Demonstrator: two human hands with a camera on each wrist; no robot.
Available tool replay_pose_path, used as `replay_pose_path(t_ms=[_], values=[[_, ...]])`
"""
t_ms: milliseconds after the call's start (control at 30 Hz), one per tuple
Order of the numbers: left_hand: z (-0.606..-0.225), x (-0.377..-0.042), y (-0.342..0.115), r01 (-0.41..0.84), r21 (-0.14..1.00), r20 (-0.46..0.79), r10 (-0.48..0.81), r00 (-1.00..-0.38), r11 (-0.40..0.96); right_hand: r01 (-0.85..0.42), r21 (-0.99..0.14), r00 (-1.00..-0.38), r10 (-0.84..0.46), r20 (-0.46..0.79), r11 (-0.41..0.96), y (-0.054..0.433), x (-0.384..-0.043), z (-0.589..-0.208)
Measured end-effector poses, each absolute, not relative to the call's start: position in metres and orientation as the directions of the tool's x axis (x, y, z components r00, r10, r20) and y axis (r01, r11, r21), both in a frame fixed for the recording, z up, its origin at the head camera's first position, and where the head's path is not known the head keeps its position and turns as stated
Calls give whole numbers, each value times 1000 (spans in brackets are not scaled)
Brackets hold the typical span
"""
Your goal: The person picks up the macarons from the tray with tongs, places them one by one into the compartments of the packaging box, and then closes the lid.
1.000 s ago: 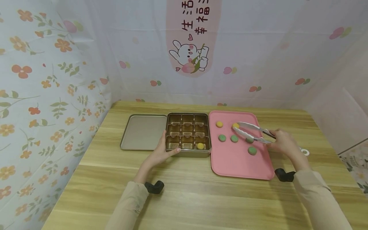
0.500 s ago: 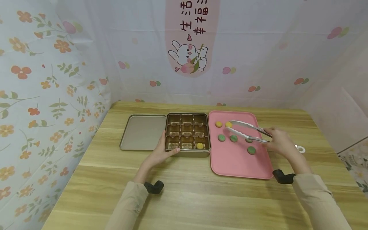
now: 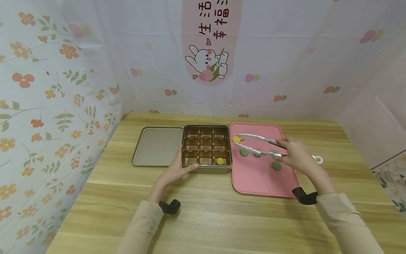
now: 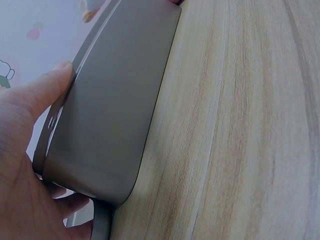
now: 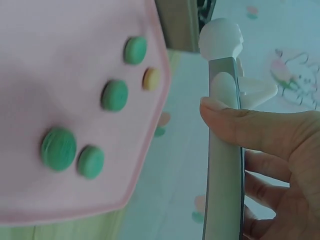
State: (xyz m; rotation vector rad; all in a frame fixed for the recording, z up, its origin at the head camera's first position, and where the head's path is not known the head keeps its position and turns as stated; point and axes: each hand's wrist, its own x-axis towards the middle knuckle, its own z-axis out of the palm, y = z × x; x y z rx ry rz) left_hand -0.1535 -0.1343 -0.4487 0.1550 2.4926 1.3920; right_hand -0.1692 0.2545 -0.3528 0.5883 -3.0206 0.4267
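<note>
My left hand holds the near left corner of a bronze divided tin, thumb on the front rim and fingers along the left side. One yellow macaron sits in its near right compartment. My right hand grips metal tongs with white scalloped tips. Between those tips, over the far left of the pink tray, is another yellow macaron. On the tray, a third yellow macaron lies near several green macarons, partly hidden by the tongs in the head view.
Left of the tin, a flat lid lies against it on the wooden table. The pink tray borders the tin's right side. A patterned cloth hangs behind the table and along its sides.
The tongs and my right hand have moved left across the tray, bringing a yellow macaron from beside the green ones toward the tin. My left hand has stayed on the tin.
</note>
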Motion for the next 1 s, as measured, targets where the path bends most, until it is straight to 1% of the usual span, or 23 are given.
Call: replay_pose_path(t_ms=[300,467,633,1000], values=[[-450,-154,-135,-40,849,-187,229,-955,527,-410,-253,-908,-419,22,876,219,-167,-353],[-449,-153,-135,-44,848,-191,227,-955,529,-459,-274,-884,-464,52,845,207,-167,-357],[-448,-153,-134,-49,848,-195,225,-955,527,-507,-251,-860,-506,73,825,195,-167,-359],[-449,-154,-136,-39,842,-188,225,-956,538,-509,-253,-856,-514,53,823,180,-167,-360]])
